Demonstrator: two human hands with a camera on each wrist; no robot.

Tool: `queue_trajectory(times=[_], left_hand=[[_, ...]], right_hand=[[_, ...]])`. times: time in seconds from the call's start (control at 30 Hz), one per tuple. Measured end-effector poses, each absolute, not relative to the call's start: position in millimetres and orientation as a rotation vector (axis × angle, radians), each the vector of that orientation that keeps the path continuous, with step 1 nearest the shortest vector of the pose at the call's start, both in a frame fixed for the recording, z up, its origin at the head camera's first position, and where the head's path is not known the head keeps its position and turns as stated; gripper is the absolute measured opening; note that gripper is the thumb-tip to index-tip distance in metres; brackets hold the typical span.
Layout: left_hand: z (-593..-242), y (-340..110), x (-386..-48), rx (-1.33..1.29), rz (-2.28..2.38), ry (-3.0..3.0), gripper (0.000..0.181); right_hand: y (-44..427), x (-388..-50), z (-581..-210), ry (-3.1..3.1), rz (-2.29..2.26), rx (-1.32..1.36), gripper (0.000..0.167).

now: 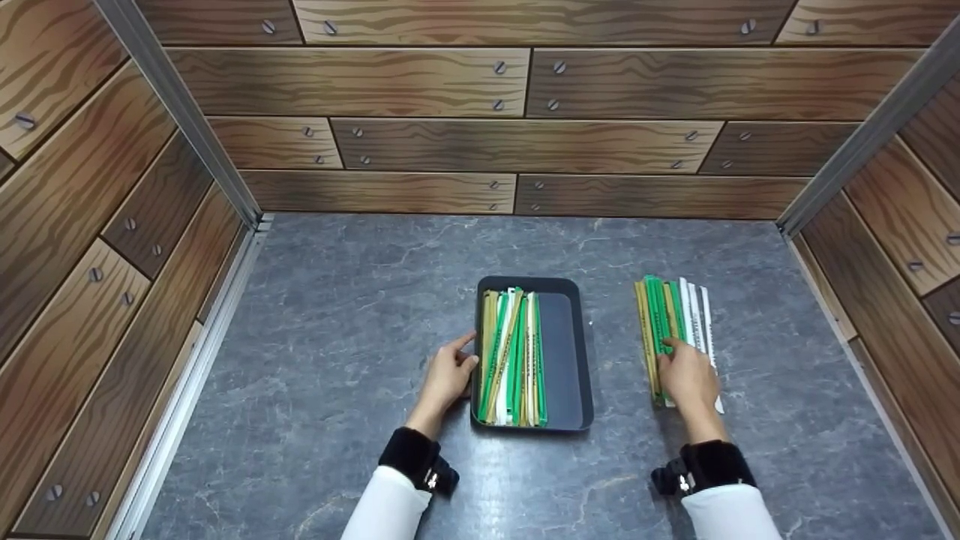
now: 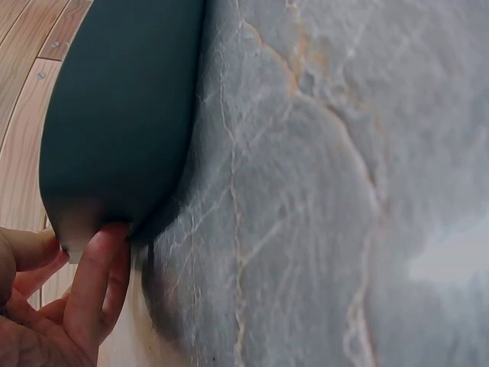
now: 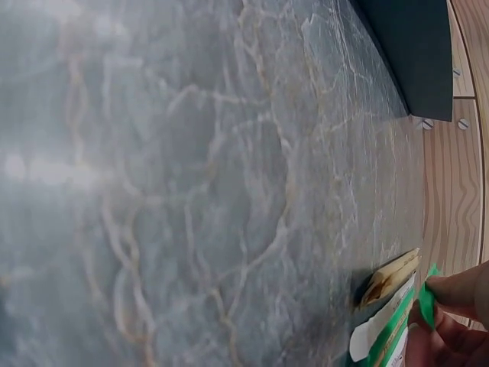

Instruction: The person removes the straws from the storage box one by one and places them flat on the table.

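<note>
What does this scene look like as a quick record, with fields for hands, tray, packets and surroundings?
Left hand: touching the tray's left wall
Right hand: pinching a green stick packet
Tray: dark, rectangular; green, white and gold stick packets along its left side
Loose pile: same colours, right of tray
Surface: grey, marbled
Walls: wood-plank pattern

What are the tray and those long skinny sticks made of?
Tray: probably matte plastic, since its rounded corners look smooth and evenly dark; maybe coated metal.
Sticks: seemingly wrapped in smooth, thin plastic or paper, judging by the flat ends and printing; their insides are hidden.
</note>
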State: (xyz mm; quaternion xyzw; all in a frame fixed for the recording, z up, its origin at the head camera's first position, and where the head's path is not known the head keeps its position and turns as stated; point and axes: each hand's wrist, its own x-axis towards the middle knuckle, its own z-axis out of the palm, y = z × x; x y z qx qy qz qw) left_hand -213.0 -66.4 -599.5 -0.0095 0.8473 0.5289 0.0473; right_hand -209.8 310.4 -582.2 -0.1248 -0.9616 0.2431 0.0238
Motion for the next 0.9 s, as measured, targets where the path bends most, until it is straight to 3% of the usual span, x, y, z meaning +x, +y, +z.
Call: queue_trajectory(times=[0.3, 0.6, 0.9], left_hand=[[-600.0, -66.2, -212.8, -0.037, 1.63, 2.558, 0.045], [-602.0, -65.4, -212.7, -0.043, 1.613, 2.581, 0.046], [-600.1, -65.1, -212.8, -0.05, 1.617, 2.572, 0.046]], right_hand=[[302.4, -208.5, -578.0, -2.919, 0.715, -0.378, 0.035], [262.0, -203.0, -578.5, -2.78, 0.846, 0.058, 0.027], [205.3, -191.5, -574.7, -2.826, 0.86, 0.367, 0.032]])
